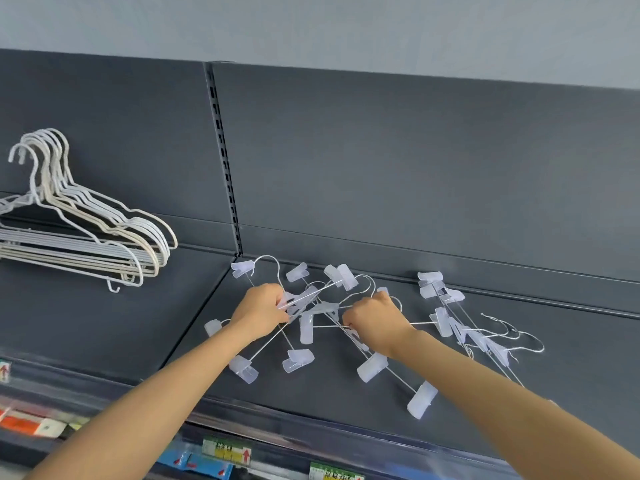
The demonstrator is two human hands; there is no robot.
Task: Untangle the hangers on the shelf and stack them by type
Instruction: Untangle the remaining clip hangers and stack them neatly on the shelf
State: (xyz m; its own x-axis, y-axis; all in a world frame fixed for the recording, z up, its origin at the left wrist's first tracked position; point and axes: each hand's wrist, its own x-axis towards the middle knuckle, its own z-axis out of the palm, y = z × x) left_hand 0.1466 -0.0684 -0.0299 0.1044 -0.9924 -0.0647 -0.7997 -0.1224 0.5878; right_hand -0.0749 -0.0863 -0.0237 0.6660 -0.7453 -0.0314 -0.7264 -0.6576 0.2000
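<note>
Left hand: fingers clamped on clip-hanger tangle.
Right hand: fingers curled round its wires.
Shelf front edge: lowest clip lies near it.
Wire hangers: stacked well apart, left.

No legible text anywhere: blurred dark characters on yellow-green price label, red up-arrow at its right end, just below the front edge of shelf, unreadable. Same on second green-yellow label at the bottom edge, cut off, characters smeared; small label at far left with a red arrow, print too blurred to tell. Lower left, orange-and-white tags and blue tag, red marks only, no readable words or numbers.
</note>
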